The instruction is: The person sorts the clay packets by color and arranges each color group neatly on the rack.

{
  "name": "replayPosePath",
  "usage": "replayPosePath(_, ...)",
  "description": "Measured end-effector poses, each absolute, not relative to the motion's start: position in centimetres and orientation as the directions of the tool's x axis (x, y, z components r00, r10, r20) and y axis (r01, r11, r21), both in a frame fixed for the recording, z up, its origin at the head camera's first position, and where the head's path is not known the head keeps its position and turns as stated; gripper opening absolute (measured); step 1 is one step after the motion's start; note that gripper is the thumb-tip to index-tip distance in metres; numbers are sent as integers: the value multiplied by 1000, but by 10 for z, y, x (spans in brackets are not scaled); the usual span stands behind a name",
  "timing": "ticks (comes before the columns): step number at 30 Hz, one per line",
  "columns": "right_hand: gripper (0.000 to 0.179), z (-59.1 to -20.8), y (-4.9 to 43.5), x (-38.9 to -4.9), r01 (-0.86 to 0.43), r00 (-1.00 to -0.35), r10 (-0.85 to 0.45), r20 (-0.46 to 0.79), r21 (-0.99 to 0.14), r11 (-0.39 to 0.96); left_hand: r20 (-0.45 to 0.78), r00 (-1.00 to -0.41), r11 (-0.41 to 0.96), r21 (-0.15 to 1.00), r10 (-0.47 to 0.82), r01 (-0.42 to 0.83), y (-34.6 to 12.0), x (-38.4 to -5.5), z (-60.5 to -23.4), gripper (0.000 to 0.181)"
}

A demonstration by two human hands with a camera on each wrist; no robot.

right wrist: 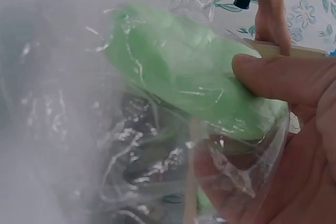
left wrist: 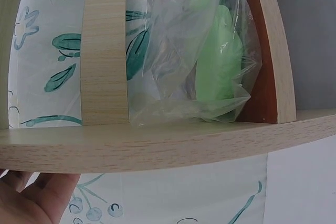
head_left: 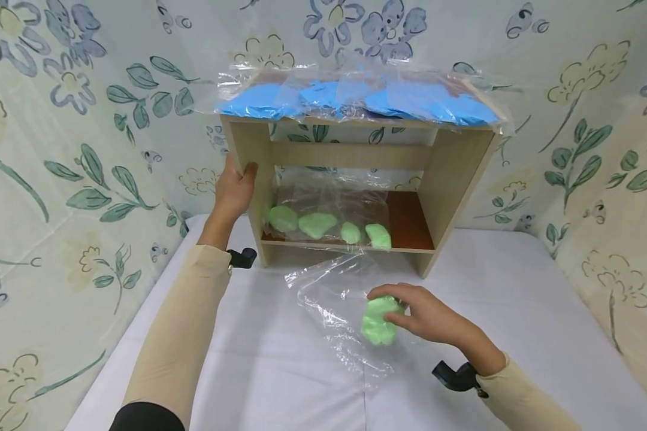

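Note:
My right hand (head_left: 428,314) pinches a clear plastic bag over a lump of soft light-green clay-like stuff (head_left: 378,323), thumb on one face and fingers on the other. The bag's loose film (head_left: 329,305) spreads to the left, in front of the shelf. In the right wrist view the green lump (right wrist: 173,66) shows through crinkled film. My left hand (head_left: 233,190) grips the left side panel of a small wooden shelf (head_left: 259,179), thumb at its front edge. The left wrist view shows those fingers (left wrist: 58,190) against the panel, partly hidden behind it.
Several bagged green lumps (head_left: 317,225) line the brown lower board (head_left: 410,218), with bare board at its right end. Clear bags with blue contents (head_left: 431,103) cover the shelf's top. A white cloth (head_left: 485,299) lies underneath; flowered fabric (head_left: 587,120) hangs around.

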State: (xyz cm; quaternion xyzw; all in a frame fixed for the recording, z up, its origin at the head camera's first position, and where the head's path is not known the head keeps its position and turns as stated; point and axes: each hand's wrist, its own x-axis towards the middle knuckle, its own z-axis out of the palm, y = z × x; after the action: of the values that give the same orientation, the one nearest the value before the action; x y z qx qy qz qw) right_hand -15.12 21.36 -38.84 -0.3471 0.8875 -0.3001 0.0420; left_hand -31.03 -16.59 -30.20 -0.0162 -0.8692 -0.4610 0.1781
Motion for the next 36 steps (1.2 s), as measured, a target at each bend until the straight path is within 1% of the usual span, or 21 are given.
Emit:
replayPosePath(9, 43, -373, 213, -146, -639, -712, -680, 175, -561, 526, 336, -933, 586, 785, -129, 201, -168, -310, -300, 55)
replayPosePath(11, 44, -369, 213, -145, -635, -717, -676, 170, -559, 533, 337, -933, 588, 783, -127, 203, -169, -310, -299, 55)
replayPosePath(14, 44, -364, 215, -147, -624, -734, -656, 174, -554, 552, 331, -936, 585, 786, -123, 201, -169, -309, -300, 56)
replayPosePath(21, 45, -357, 223, -162, -604, -774, -585, 242, -559, 568, 323, -938, 581, 791, -127, 193, -167, -309, -301, 57)
replayPosePath(30, 44, -350, 229, -193, -503, -848, -480, 223, -625, 598, 319, -941, 585, 787, -118, 194, -165, -309, -302, 56)
replayPosePath(36, 39, -334, 229, -219, -410, -907, -362, 213, -633, 656, 324, -938, 568, 798, -122, 201, -166, -308, -301, 56)
